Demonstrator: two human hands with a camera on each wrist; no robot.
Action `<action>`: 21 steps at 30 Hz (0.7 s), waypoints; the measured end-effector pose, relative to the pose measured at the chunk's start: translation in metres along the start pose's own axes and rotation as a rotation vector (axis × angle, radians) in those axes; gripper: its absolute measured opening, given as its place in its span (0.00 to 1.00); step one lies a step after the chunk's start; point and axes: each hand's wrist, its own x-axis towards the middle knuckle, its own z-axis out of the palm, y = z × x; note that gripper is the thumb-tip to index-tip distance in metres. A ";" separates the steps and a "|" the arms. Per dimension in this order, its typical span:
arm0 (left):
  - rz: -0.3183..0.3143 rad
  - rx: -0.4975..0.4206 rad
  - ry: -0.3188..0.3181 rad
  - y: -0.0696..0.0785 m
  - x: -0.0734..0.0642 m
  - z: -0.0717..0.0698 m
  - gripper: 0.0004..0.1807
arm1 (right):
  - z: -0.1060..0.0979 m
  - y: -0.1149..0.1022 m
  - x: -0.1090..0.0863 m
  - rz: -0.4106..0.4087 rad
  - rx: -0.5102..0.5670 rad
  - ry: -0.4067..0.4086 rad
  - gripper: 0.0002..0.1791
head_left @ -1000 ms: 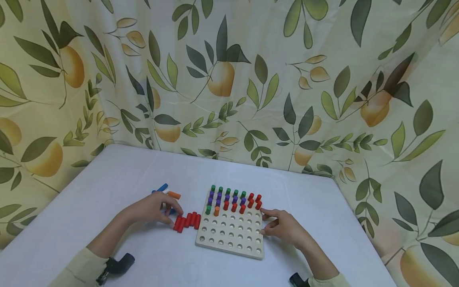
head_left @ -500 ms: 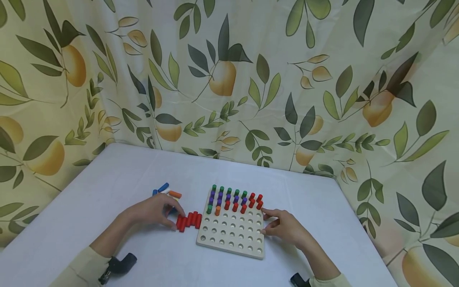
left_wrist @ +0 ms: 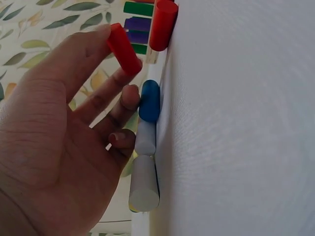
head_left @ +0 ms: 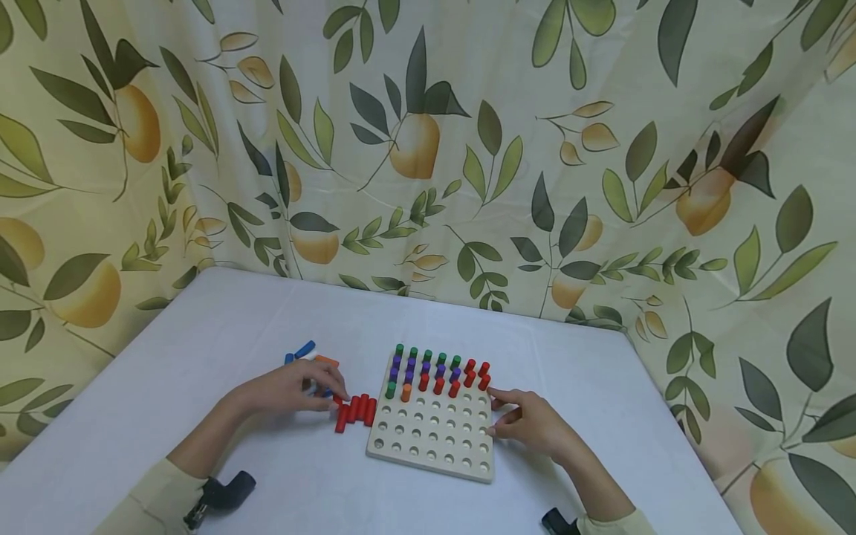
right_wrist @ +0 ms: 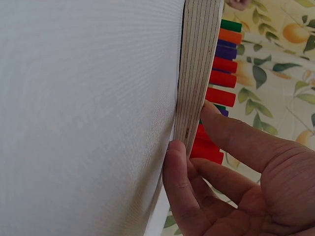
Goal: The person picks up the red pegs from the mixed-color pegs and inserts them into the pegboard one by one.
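My left hand [head_left: 290, 385] pinches a red peg [left_wrist: 124, 49] between thumb and finger, lifted off the table in the left wrist view. Just right of it, several red pegs [head_left: 362, 409] lie side by side against the left edge of a wooden pegboard [head_left: 428, 467]. Green, purple, red and orange pegs stand in the board's far rows, while its near rows show bare holes. At the board's right edge, my right hand [head_left: 533, 423] grips with thumb at the upper edge and fingers along the layered side [right_wrist: 199, 59].
Beyond the left hand lie loose pegs, among them a blue peg [head_left: 305, 348] and an orange peg [head_left: 326, 360], partly hidden by the hand. White pegs [left_wrist: 145, 184] and another blue peg [left_wrist: 150, 101] lie below the fingers. A patterned curtain [head_left: 428, 148] hangs behind the white table [head_left: 254, 312].
My left hand has taken hold of the leftmost red peg and moved it slightly right and up, away from the others. The right hand keeps its place at the board.
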 end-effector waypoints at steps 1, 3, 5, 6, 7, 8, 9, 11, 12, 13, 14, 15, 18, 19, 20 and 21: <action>-0.004 0.005 0.001 0.000 0.000 0.000 0.10 | 0.000 0.000 0.000 0.001 -0.002 -0.001 0.37; -0.010 0.023 0.005 0.000 0.000 0.000 0.10 | 0.000 0.000 0.000 0.000 -0.005 -0.001 0.37; -0.013 0.050 0.007 0.000 -0.001 0.000 0.10 | 0.000 -0.001 0.000 0.000 -0.005 -0.001 0.37; -0.016 0.066 0.007 0.000 0.000 0.000 0.10 | 0.000 -0.001 0.000 0.000 -0.006 -0.001 0.37; -0.018 0.082 0.008 0.000 0.000 0.000 0.10 | 0.000 -0.001 0.000 0.000 -0.006 -0.001 0.37; -0.019 0.095 0.009 0.000 0.000 0.000 0.10 | 0.000 -0.001 0.000 0.000 -0.006 -0.001 0.37; -0.021 0.106 0.007 -0.001 0.001 0.000 0.11 | 0.000 -0.001 0.000 -0.001 -0.006 -0.001 0.37; -0.026 0.130 0.008 -0.002 0.001 0.000 0.12 | -0.001 -0.001 0.000 0.000 -0.005 -0.002 0.37; -0.032 0.138 0.008 -0.002 0.002 0.000 0.13 | -0.001 -0.002 0.000 0.000 -0.006 -0.003 0.37; -0.033 0.146 0.009 -0.003 0.002 -0.001 0.13 | -0.001 -0.002 0.000 0.001 -0.005 -0.004 0.38; -0.034 0.151 0.009 -0.003 0.002 -0.001 0.14 | -0.001 -0.002 0.000 0.002 -0.005 -0.004 0.38; -0.036 0.157 0.010 -0.003 0.002 -0.001 0.14 | -0.001 -0.002 0.000 0.003 -0.006 -0.004 0.38; -0.042 0.167 0.011 -0.002 0.001 -0.001 0.16 | 0.000 -0.003 0.000 0.009 -0.010 -0.006 0.38; -0.038 0.166 0.010 -0.003 0.001 -0.001 0.16 | 0.000 -0.003 0.000 0.011 -0.011 -0.005 0.38; -0.035 0.164 0.009 -0.003 0.001 -0.001 0.17 | 0.000 -0.003 0.000 0.013 -0.011 -0.005 0.38; -0.034 0.162 0.006 -0.003 0.001 -0.001 0.17 | 0.000 -0.003 0.000 0.012 -0.012 -0.006 0.38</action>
